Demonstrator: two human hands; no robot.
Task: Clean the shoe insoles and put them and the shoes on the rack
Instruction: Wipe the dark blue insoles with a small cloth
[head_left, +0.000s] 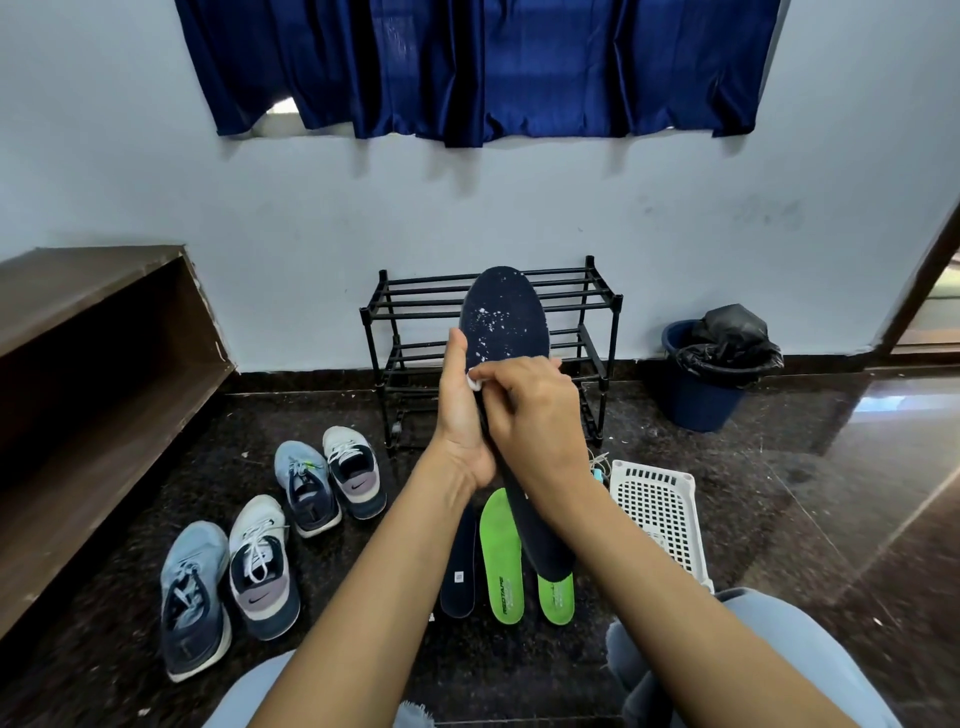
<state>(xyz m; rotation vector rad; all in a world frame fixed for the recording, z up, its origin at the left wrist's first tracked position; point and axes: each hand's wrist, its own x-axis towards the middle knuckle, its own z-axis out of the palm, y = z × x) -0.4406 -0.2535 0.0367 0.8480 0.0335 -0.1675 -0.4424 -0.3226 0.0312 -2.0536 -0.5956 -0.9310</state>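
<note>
The navy insole (503, 332) is held upright in front of the rack (597, 332), its toe end up and its top face towards the camera, likely so the white specks scattered over that face are in plain sight and open to wiping. The left hand (462, 415) braces it from the left edge, thumb and palm along the side and the fingers hidden behind; it is closed around the insole, giving the other hand something firm to push against. The right hand (535, 410) lies across the middle of the face, its fingers curled together and pinched on a small white wad (474, 383), seemingly a wipe or cotton, pressed to the insole near its left edge. The specks lie above that contact, so the upper part looks not yet cleaned.

On the floor (779, 493), straight below the hands, three more insoles lie side by side: a dark one (460, 566) and two green ones (501, 556) (556, 597), laid out within reach, presumably waiting their turn. A white basket (660, 519) sits just right of them. Four shoes stand in two pairs to the left, one pair (332, 486) nearer the rack, the other (228, 582) nearer the camera, clear of the working space. A bin (711, 374) stands by the wall, right of the rack. The rack's shelves hold nothing, so all placing is yet to do.
</note>
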